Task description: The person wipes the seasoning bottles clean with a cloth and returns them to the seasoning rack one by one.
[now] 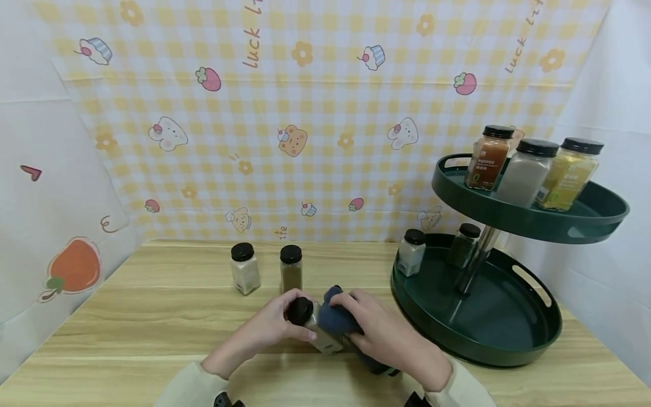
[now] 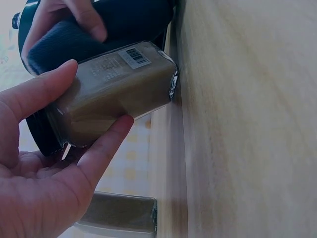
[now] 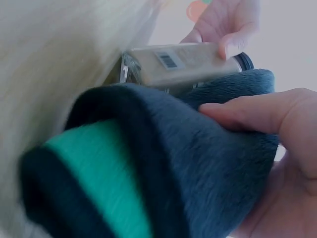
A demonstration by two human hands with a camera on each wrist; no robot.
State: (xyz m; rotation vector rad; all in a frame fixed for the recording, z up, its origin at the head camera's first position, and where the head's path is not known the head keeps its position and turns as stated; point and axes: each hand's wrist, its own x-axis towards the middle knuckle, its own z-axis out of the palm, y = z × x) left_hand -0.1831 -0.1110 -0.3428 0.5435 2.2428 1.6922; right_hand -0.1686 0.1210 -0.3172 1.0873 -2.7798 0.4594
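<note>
"Spice jar (image 1: 325, 339): where is it?"

"Tilted over the worktop (image 1: 178, 305), left hand (image 1: 278, 319) gripping it near the black cap (image 1: 300, 311)."

"And rightward?"

"Dark-blue cloth (image 1: 337, 321) at its side, gripped by the right hand (image 1: 380, 330). Wiping seems the step; next probably calls for turning another face to it."

We count one held jar (image 2: 116, 91) in the left fingers (image 2: 105, 148), two jars (image 1: 246, 275) beyond them, five jars (image 1: 526, 172) on one rack (image 1: 508, 308) rightward, and one cloth (image 3: 198, 153).
</note>
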